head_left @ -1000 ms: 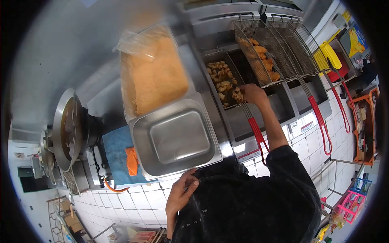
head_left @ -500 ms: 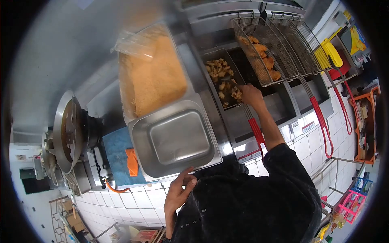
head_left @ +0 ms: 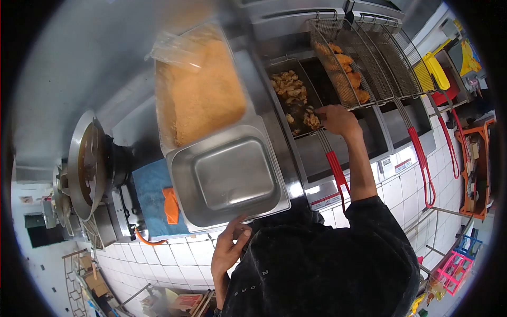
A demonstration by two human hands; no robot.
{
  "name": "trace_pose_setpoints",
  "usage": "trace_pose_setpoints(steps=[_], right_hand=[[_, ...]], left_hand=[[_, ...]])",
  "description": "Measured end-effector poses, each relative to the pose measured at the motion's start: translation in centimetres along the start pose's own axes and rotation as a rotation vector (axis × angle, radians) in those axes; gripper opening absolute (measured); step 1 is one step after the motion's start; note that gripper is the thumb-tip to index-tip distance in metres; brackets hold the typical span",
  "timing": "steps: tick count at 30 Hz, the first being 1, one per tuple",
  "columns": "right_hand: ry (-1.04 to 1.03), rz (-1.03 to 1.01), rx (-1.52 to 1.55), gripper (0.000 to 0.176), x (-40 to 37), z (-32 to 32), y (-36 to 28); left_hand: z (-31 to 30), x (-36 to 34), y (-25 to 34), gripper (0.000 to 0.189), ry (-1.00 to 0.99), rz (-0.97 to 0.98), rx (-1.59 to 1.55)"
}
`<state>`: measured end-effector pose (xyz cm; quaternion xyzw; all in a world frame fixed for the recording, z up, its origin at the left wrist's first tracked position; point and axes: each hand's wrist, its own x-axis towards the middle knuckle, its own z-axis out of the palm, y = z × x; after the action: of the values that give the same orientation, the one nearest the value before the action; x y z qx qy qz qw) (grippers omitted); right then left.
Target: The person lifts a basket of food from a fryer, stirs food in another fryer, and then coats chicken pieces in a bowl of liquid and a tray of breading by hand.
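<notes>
My right hand is over the fryer, fingers pinched together beside small fried pieces at the near end of a basket; whatever the fingertips hold is too small to make out. More browned pieces lie farther back in the same basket, whose red handle points toward me. My left hand is at the near rim of a bare steel pan, thumb and index finger apart, nothing held. Behind that pan sits a tray of orange-yellow breading with a clear plastic bag on it.
A raised basket holds larger fried pieces, with another wire basket to its right. At left are a large metal wok, a blue cloth and an orange cloth. Red handles jut out at right.
My right hand has moved slightly right in view, still near the small fried pieces. My left hand has shifted slightly left along the pan's near rim.
</notes>
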<state>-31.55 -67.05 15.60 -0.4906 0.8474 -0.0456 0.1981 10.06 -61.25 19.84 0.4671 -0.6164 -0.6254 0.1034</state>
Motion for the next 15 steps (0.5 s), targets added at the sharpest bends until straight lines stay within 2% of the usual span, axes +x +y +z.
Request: trace_pose_setpoints(steps=[3,6,9,15], right_hand=[[-0.005,0.032,-0.093,0.036,0.7,2.1,0.5],[0.103,0.005,-0.062,0.034,2.4,4.7,1.6],[0.149,0.038,0.037,0.033,2.2,4.2,1.1],[0.126,-0.037,0.182,0.034,-0.1,1.1,1.1]], left_hand=[[0.1,0.1,-0.1,0.042,-0.008,-0.005,-0.009],[0.4,0.2,1.0,0.042,-0.025,0.005,0.006],[0.3,0.4,1.2,0.041,-0.026,-0.01,0.021],[0.2,0.4,0.0,0.041,-0.001,-0.019,-0.021]])
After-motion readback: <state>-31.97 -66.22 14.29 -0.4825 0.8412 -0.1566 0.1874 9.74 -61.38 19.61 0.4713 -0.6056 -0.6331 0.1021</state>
